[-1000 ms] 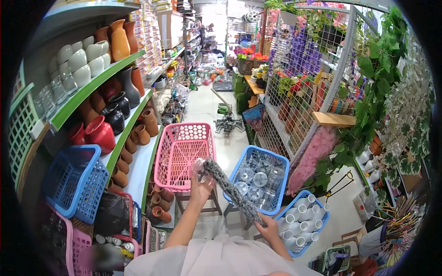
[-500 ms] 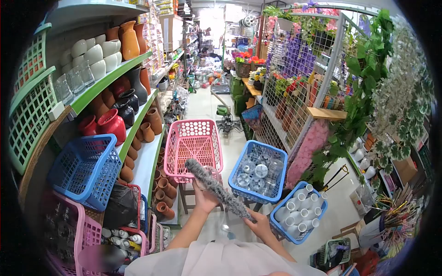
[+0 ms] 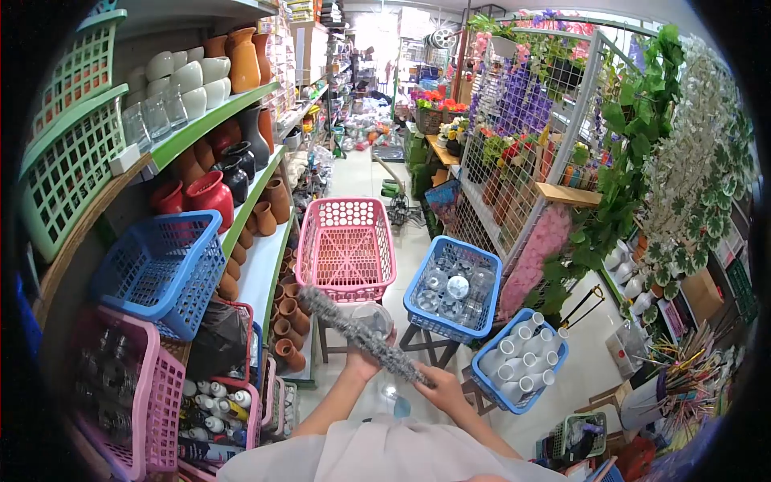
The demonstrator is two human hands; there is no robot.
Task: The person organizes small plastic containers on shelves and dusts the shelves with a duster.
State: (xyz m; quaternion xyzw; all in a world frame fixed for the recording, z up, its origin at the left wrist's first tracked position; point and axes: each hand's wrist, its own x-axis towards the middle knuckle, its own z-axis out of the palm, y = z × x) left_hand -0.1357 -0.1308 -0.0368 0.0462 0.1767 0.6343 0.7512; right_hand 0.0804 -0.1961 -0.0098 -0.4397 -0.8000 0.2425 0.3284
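My right hand [image 3: 441,389] grips the lower end of a grey fluffy duster [image 3: 341,325]. The duster slants up and to the left, crossing in front of a clear round glass jar [image 3: 374,316]. Around that jar, my left hand [image 3: 365,361] is closed, partly hidden behind the duster. The fluff appears to lie against the glass, though actual contact is hard to make out. Just beyond the hands is a pink plastic basket [image 3: 347,292] with nothing visible in it. To its right, a blue basket [image 3: 450,325] on a stool holds several clear glass jars [image 3: 456,287].
A second blue basket [image 3: 514,403] holds several white bottle-shaped vases [image 3: 526,361]. Shelves [image 3: 210,112] with pots and bowls line the left, where another blue basket [image 3: 152,309] juts out. A wire rack [image 3: 522,169] with artificial flowers stands right. A tiled aisle [image 3: 349,178] runs ahead.
The duster and both hands have shifted slightly in view, with the left hand lower and the glass jar showing more. The camera view has also moved a little.
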